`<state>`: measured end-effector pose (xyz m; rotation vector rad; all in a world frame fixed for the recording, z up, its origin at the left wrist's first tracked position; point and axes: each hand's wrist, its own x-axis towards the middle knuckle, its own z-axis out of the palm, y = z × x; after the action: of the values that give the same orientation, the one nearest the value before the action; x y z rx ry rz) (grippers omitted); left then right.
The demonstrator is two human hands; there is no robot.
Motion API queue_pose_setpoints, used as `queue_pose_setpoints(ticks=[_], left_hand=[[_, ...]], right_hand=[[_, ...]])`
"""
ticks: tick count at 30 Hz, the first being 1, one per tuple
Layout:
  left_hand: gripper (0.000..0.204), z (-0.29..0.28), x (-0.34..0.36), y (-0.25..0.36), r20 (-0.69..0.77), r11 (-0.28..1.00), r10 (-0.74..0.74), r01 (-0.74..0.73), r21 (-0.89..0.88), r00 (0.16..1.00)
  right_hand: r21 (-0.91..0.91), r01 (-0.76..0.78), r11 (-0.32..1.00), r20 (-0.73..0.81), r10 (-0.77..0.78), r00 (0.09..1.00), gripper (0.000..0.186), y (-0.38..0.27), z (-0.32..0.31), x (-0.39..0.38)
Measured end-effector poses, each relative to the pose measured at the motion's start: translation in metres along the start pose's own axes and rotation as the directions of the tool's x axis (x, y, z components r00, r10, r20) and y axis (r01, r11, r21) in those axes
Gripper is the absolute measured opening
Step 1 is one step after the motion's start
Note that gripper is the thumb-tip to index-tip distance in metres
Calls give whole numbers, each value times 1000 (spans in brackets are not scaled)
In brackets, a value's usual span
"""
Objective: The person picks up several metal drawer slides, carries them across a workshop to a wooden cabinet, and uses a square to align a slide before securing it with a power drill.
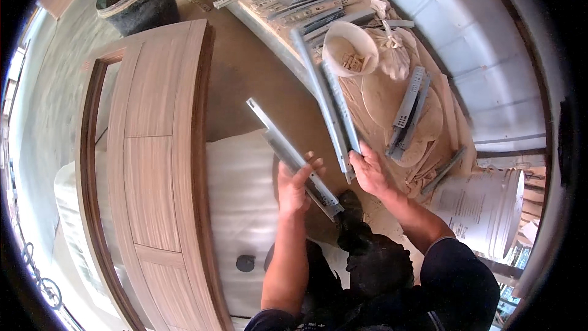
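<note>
We hold one drawer slide (293, 158) in left hand (293, 189), grip closed round its lower half, tilted up for inspection. Right hand (369, 171) grip clasps end of long slide pair (327, 101) leaning off tabletop (450, 116). White bowl (349, 48) nearby.

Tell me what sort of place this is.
Probably a carpentry or cabinet-fitting site: a wooden door panel lies flat, metal drawer slides crowd a dusty bench, and a white bucket stands nearby.
</note>
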<state>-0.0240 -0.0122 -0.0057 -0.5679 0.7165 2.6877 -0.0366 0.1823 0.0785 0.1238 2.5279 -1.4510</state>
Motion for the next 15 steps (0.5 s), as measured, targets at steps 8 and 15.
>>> queue_pose_setpoints(ticks=[8, 15], left_hand=[[48, 16, -9, 11, -79, 998, 43, -39, 49, 996], [48, 19, -5, 2, -8, 1000, -18, 18, -2, 1000]], right_hand=[[64, -163, 985, -591, 169, 789, 50, 24, -38, 66], [45, -241, 970, -652, 211, 729, 50, 123, -107, 138]])
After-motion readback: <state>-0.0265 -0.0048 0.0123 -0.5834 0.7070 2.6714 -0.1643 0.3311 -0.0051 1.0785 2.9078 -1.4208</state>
